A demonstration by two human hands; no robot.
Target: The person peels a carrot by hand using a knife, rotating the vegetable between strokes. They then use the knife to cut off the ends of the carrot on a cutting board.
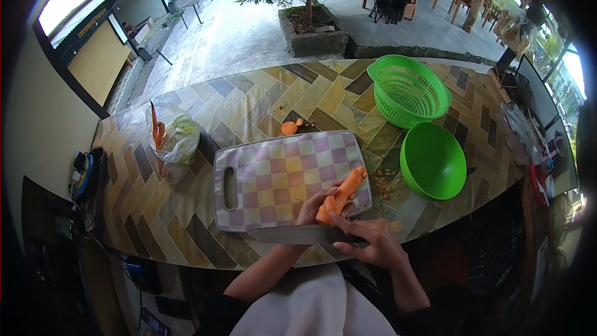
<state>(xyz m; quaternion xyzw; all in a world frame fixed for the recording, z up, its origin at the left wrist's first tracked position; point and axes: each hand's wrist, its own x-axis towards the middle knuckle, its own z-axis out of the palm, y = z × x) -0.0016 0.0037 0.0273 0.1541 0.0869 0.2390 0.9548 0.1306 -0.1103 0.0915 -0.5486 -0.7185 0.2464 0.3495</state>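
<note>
My left hand (311,210) is closed around a peeled orange carrot (342,196), knobbly and cut at its near end, tilted over the right front of the checkered cutting board (273,174). Close beside it, my right hand (373,241) grips a knife (292,234); the handle is mostly hidden by the fingers. The broad blade points left along the board's front edge, across my left wrist. My right fingertips are right at the carrot's lower end. Beyond the board's far edge lie a round carrot slice (289,128) and small orange bits.
A green colander (410,90) and a green bowl (433,160) stand right of the board, with orange scraps (387,185) nearby. At left, a plastic bag (180,134) holds carrots and a pale green vegetable. The table (155,211) has a herringbone pattern and a curved front edge.
</note>
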